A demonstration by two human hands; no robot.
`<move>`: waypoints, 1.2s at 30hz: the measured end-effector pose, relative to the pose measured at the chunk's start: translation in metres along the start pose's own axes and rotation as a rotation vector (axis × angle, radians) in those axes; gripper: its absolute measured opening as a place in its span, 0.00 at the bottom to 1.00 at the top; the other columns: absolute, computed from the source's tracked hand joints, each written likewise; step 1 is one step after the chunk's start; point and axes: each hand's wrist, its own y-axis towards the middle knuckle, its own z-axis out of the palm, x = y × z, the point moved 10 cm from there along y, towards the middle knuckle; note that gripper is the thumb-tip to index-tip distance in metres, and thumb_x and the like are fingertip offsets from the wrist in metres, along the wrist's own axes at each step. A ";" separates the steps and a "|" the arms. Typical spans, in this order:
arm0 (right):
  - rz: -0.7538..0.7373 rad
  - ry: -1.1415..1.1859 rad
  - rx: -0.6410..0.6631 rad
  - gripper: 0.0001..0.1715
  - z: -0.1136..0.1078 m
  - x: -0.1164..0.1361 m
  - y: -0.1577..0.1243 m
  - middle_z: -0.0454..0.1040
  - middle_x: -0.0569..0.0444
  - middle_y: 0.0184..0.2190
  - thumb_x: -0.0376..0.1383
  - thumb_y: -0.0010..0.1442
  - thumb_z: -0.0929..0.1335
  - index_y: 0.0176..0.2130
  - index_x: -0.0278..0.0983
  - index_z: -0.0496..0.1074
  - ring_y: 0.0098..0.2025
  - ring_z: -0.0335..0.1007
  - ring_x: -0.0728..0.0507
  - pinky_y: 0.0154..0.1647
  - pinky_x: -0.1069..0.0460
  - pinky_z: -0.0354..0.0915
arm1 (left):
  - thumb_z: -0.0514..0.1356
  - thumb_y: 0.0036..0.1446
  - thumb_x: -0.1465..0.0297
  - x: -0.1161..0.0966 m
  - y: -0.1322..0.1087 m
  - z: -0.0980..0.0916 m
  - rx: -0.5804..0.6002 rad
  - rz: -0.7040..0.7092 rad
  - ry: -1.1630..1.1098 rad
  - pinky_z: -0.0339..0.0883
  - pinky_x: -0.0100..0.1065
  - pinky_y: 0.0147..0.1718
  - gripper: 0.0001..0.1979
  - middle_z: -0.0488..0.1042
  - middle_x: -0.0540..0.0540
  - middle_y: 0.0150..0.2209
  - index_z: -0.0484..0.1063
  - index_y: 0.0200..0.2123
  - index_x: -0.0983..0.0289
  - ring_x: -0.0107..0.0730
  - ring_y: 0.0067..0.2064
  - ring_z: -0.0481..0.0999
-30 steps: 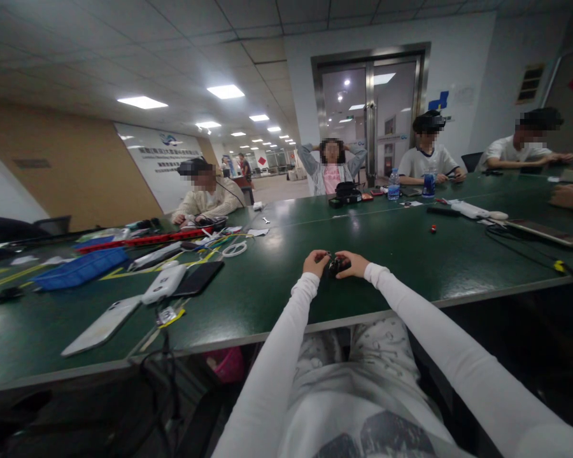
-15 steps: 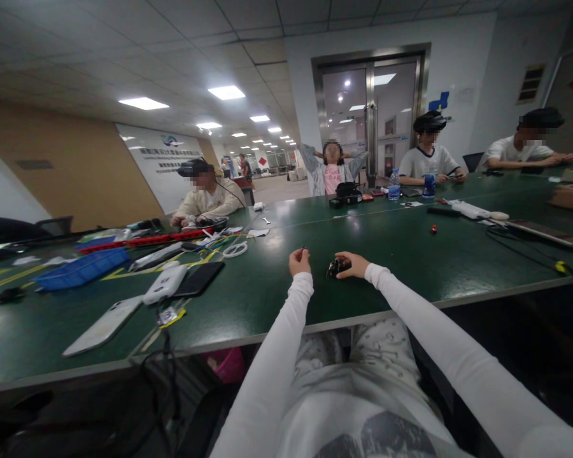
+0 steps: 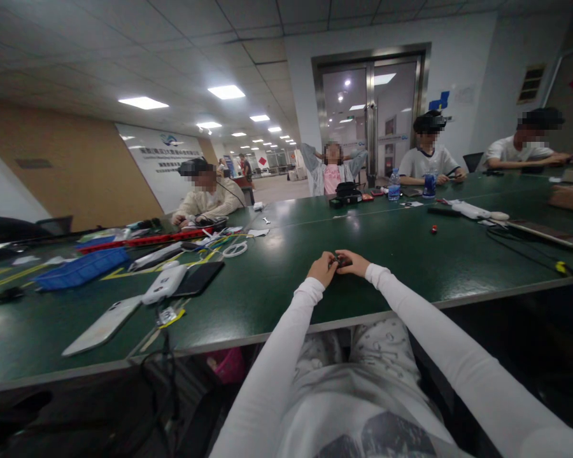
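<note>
Over the green table (image 3: 267,299), my two hands meet in front of me. My right hand (image 3: 355,263) has its fingers closed around a small dark object (image 3: 341,259) with shiny parts; its kind is too small to tell. From the left, my left hand (image 3: 321,270) reaches it with bent fingers pressed together against its near end. Whatever lies between the left fingertips is hidden. Both forearms wear white sleeves.
To the left lie a white phone (image 3: 104,326), a white case (image 3: 165,284), a black phone (image 3: 199,278), a blue tray (image 3: 82,268) and cables. A small red piece (image 3: 433,229), a water bottle (image 3: 394,184) and a tablet (image 3: 549,233) are on the right. Several people sit around the table.
My left hand has moved right, bringing a tiny dark piece from its pinch up to the object in my right hand. The right hand stays nearly in place, the object turned slightly.
</note>
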 end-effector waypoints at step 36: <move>0.026 -0.017 0.017 0.33 0.002 -0.016 -0.004 0.67 0.48 0.41 0.35 0.40 0.70 0.47 0.36 0.60 0.36 0.66 0.48 0.43 0.46 0.62 | 0.52 0.47 0.68 0.255 -0.134 -0.256 -0.598 -0.704 0.469 0.60 0.34 0.38 0.10 0.70 0.56 0.33 0.62 0.35 0.65 0.34 0.37 0.68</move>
